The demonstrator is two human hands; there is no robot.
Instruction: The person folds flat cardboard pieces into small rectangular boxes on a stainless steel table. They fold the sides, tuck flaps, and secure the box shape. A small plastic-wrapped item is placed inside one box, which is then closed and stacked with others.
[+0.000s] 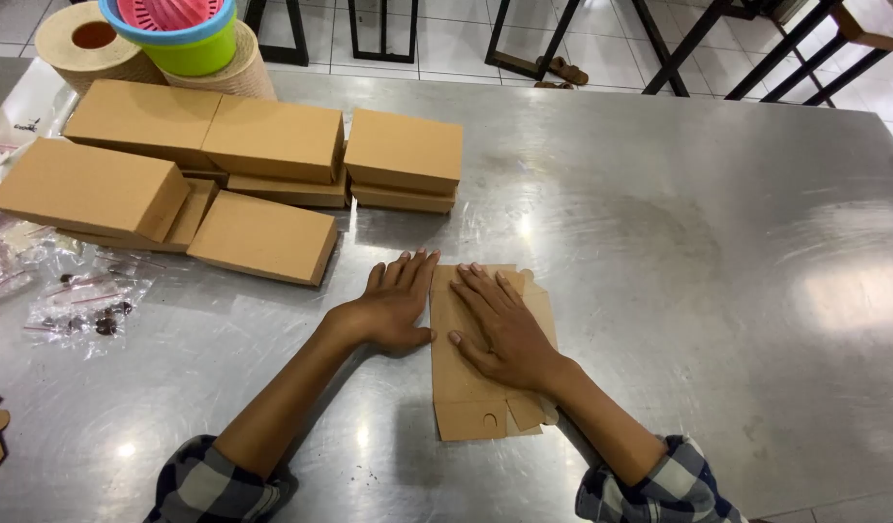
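**Two flat hands on an unfolded carton blank**

Head view, looking down on a steel table. Just below the centre of the frame lies a flat brown cardboard blank, its tabs pointing toward the lower edge. The right hand rests palm-down on the blank, fingers spread wide and holding nothing. The left hand lies palm-down just beside it, fingers together and extended; its thumb edge touches the blank's left margin, and the palm sits mostly on bare metal. Both forearms enter from the lower edge in checked sleeves.

In the upper left, well apart from the hands, stands a group of closed brown boxes, some stacked. Behind them are paper rolls and nested plastic bowls. At the left edge lie clear plastic bags holding small dark items. Chair legs stand on the tiled floor beyond the table.
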